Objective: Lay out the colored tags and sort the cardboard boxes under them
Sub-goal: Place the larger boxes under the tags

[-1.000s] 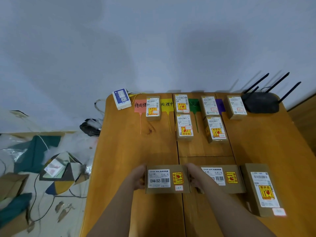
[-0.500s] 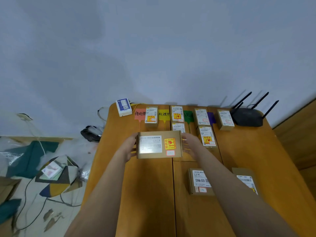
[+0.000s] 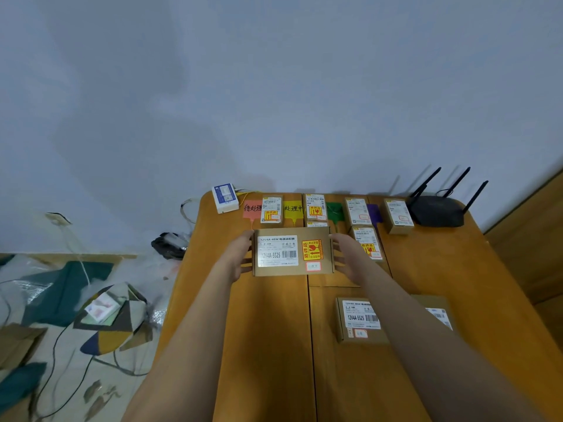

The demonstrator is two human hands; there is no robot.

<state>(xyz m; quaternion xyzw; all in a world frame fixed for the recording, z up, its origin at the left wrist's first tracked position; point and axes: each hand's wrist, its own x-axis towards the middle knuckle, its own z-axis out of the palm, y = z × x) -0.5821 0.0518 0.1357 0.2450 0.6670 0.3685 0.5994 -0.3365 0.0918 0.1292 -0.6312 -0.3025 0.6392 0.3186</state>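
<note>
Box [image 3: 292, 254] has moved from the near tabletop [image 3: 268, 345] edge up to the far tag row, left hand [image 3: 241, 254] and right hand [image 3: 347, 255] gripping its ends, between red tag [image 3: 251, 208] and yellow tag [image 3: 293, 207]; placement looks imminent.

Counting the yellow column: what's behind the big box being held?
Behind the held box, a small box's top edge shows below the yellow tag; the rest is covered, as is the tag's tail.
</note>
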